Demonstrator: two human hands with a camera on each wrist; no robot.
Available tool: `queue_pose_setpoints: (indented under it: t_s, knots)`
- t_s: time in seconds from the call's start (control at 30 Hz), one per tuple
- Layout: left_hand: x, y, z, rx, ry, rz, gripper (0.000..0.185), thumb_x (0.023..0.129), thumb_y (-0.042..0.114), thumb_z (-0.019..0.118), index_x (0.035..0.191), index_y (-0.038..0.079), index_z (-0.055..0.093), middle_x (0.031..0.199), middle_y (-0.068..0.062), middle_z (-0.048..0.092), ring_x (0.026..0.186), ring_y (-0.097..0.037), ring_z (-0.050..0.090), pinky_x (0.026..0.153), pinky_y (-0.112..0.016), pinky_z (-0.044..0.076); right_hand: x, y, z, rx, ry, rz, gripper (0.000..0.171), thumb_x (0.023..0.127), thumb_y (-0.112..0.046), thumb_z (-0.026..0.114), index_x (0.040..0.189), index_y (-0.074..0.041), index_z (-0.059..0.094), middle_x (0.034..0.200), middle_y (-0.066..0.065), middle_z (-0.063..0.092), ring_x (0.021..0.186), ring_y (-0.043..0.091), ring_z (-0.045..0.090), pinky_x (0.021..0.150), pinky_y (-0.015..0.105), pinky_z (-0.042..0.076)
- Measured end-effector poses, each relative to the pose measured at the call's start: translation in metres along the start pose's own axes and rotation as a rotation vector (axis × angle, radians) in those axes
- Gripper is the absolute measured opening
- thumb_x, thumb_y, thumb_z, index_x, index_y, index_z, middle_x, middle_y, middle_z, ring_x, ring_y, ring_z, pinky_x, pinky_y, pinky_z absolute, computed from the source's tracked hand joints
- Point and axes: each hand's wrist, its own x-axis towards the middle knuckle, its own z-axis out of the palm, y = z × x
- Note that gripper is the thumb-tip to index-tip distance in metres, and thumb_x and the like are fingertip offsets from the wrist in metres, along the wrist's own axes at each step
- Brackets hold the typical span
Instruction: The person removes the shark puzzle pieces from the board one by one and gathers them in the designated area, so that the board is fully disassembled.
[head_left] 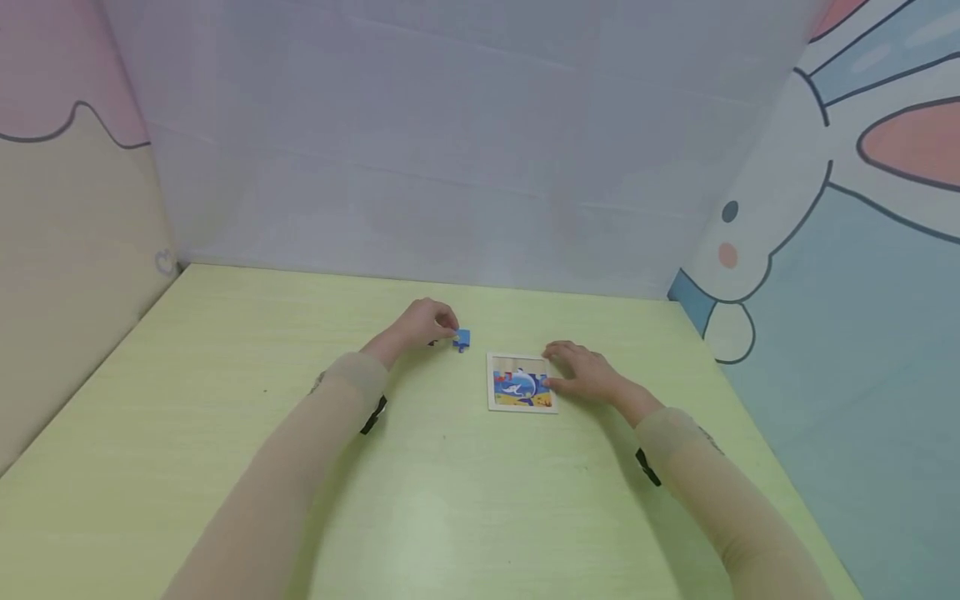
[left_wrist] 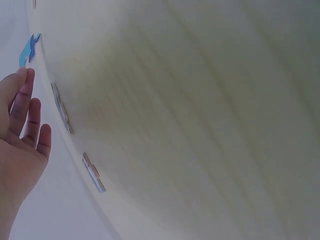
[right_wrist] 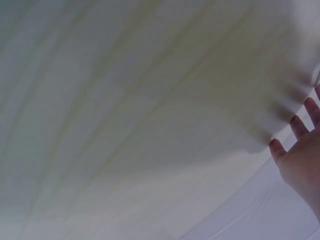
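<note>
Obs.: L hand (head_left: 427, 319) pinches a blue puzzle pc. (head_left: 462, 337) betw. thumb and forefinger; other fingers loosely bent. Pc. sits off the fingertips' right side, toward the far edge of the table (head_left: 450, 500). Whether fully lifted: cannot tell.

Key relation, in my judgement: pc. to white frame (head_left: 522, 409). Frame lies to the right of pc. and nearer the person, a short gap betw. them. Pc. is roughly square, so long axis is slight; it runs through the tab, which points toward the person. L hand has the pc.; R hand (head_left: 588, 372) is nearer the frame, at its right side, thumb over the edge, fingers spread by the far right corner, no grip seen.

Matls.: pc. flat, thin, smooth-looking, printed, w/ interlocking outline. Frame approx. square, pale flat rim, matl. unconfirmed. Puzzle picture (head_left: 517, 384) inside: dolphin, blue water, yellow sand; beige backing bare along far side. Two more flat pcs., viz. nearer pc. (left_wrist: 94, 172) and middle pc. (left_wrist: 61, 107), show in L wrist view, apart from the fingers. Table pale yellow-green, faint grain; backdrop sheet (head_left: 420, 125) greyish, lightly creased.
</note>
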Motion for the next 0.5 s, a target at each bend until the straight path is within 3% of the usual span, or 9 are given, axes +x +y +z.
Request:
queue_pose_setpoints:
  t_s: [0.17, 0.33, 0.5]
  knots:
    - [0.0, -0.0032, 0.0027, 0.061, -0.002, 0.003, 0.011, 0.088, 0.016, 0.066, 0.097, 0.008, 0.068, 0.098, -0.006, 0.069, 0.092, -0.02, 0.061, 0.085, -0.035, 0.048, -0.0012, -0.0004, 0.001, -0.002, -0.002, 0.004, 0.062, 0.09, -0.047, 0.058, 0.14, -0.015, 0.043, 0.15, 0.012, 0.033, 0.138, 0.037, 0.028, 0.105, 0.063, 0.022]
    - [0.0007, -0.0072, 0.0044, 0.183, -0.006, 0.056, 0.013, 0.089, 0.017, 0.065, 0.098, 0.009, 0.068, 0.099, -0.005, 0.069, 0.095, -0.02, 0.062, 0.091, -0.037, 0.045, -0.0005, -0.0007, 0.0024, 0.001, -0.001, 0.006, 0.061, 0.09, -0.047, 0.058, 0.14, -0.014, 0.043, 0.15, 0.012, 0.033, 0.138, 0.037, 0.028, 0.106, 0.063, 0.021]
    - [0.0007, -0.0099, 0.0036, 0.219, 0.002, 0.054, 0.013, 0.09, 0.018, 0.064, 0.099, 0.01, 0.067, 0.099, -0.004, 0.068, 0.096, -0.02, 0.061, 0.096, -0.04, 0.04, 0.0019, -0.0008, 0.0035, -0.008, 0.0, 0.001, 0.061, 0.09, -0.048, 0.057, 0.14, -0.015, 0.043, 0.15, 0.012, 0.033, 0.138, 0.037, 0.028, 0.106, 0.062, 0.022]
